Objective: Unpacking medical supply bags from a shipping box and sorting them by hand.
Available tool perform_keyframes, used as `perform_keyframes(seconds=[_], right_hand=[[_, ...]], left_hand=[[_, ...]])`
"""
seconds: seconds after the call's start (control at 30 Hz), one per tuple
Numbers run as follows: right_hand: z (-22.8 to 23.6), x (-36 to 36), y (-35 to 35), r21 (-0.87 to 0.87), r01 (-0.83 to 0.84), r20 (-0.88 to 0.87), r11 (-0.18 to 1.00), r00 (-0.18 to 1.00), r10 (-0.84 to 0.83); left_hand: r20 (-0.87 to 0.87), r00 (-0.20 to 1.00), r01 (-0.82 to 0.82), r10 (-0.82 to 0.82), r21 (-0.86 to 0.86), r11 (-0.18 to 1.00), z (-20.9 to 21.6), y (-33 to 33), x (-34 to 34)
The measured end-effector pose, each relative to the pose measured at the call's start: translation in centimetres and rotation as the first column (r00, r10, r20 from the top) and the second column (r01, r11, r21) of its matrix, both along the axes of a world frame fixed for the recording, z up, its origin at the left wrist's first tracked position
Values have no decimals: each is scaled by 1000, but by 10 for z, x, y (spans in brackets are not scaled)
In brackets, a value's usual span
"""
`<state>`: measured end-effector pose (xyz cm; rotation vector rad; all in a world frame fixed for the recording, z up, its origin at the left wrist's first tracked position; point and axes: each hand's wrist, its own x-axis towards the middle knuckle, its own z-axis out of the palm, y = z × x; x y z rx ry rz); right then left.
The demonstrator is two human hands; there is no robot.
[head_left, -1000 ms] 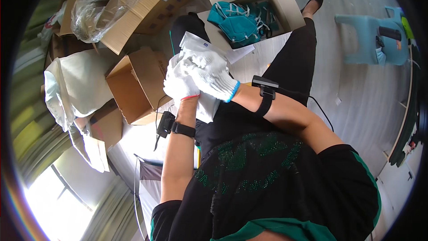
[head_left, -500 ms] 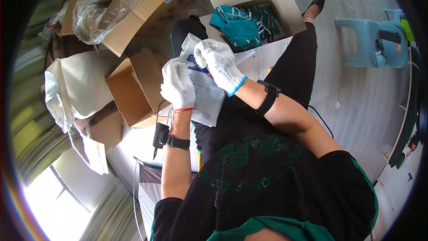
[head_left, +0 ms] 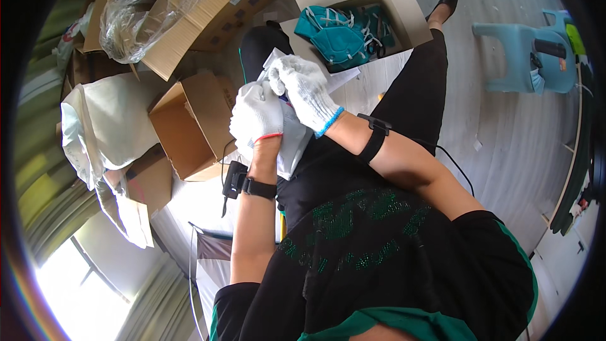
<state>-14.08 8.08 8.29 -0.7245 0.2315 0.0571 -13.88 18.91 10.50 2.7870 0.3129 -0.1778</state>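
A white printed plastic bag (head_left: 292,145) lies over my lap, its top end pinched between my two gloved hands. My left hand (head_left: 255,112), in a white knit glove with a red cuff, is closed around the bag's left side near the top. Close against it, my right hand (head_left: 302,85) wears a white glove with a blue cuff, its fingers closed on the bag's upper edge. A narrow strip of the bag pokes out beyond the fingertips. The hands hide most of the printed front.
Ahead, an open carton (head_left: 404,16) holds several teal face masks (head_left: 341,41). To the left stand an empty brown box (head_left: 183,126), a larger carton (head_left: 189,19) with clear plastic wrap, and a white sack (head_left: 120,117). A blue plastic stool (head_left: 505,57) stands at right.
The two hands have drawn closer together at the bag's top. My left hand has turned inward, and the bag's lower part has bent, with less of its print showing.
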Motion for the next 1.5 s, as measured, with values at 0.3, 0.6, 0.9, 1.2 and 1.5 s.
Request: perform_keyframes(seconds=[0.3,0.6,0.9,1.2,1.5], right_hand=[[-4,-44,9,-747,136,327,650,927,182],[8,-52,-30,254,-165,-11,953,985,173],[15,-20,-43,-208,-222,-68,953,975,212],[-35,-12,-19,-189,-195,31,962,978,205],[42,-49,-46,-160,-245,-84,956,968,234]], left_hand=[[461,878,196,-128,-103,975,-53,36,-13],[365,929,130,-57,-179,975,-53,44,-9],[182,930,362,-319,-301,882,-7,27,-7],[11,956,289,-293,-188,938,1,7,-20],[207,977,148,-56,-465,873,-32,48,-31]])
